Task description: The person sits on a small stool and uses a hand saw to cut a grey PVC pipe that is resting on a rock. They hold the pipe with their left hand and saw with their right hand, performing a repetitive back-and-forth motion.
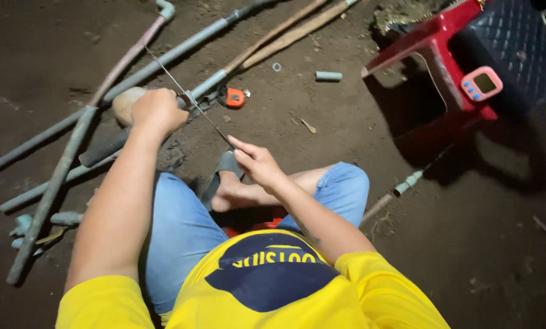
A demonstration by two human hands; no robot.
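A person in a yellow shirt and blue jeans sits on dark soil, seen from above, working a thin saw blade [190, 100] across a grey pipe [163, 58] that runs diagonally over the ground. The left hand [157, 111] is clenched over the pipe beside the cut, and its fingers hide the exact spot where blade meets pipe. The right hand [257, 161] pinches the near end of the blade between fingertips; whether the blade has a handle cannot be made out. The far end of the blade thins into the dark soil and is hard to follow. Just beyond the cut lies an orange tape measure [235, 97], partly masked by the pipe. A sandalled foot [227, 183] shows between the knees, its toes hidden. More pipes [53, 183] cross at the left, their ends cut off by the frame edge. A short pipe offcut [328, 76] lies apart on the soil. At the upper right a red plastic stool [434, 39] is cropped, with a pink timer [481, 83] near a dark quilted bag [516, 45].
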